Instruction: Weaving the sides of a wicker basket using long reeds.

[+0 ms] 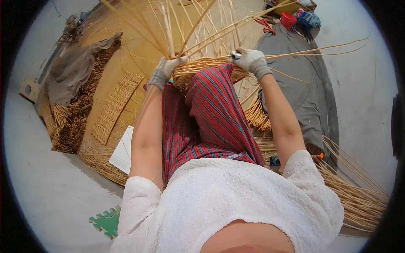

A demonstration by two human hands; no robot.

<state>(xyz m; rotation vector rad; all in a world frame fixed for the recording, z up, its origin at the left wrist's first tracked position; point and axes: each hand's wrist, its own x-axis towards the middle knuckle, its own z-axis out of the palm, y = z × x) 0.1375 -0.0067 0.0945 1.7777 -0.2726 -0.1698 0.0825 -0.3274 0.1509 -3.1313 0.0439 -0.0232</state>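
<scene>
A partly woven wicker basket rests against my raised knees, with long loose willow rods fanning up and outward from it. My left hand, in a grey-white work glove, is closed on rods at the basket's left edge. At the right edge my right hand, gloved likewise, is closed around a small dark and silvery thing, mostly hidden by the fingers. Several long rods stretch right past this hand. The basket's lower part is hidden behind my striped red trousers.
A woven wicker panel lies on the left. Beyond it, grey cloth partly covers stacked rods. Another grey cloth covers a heap on the right. Bundled rods lie lower right, and a white sheet near my left arm.
</scene>
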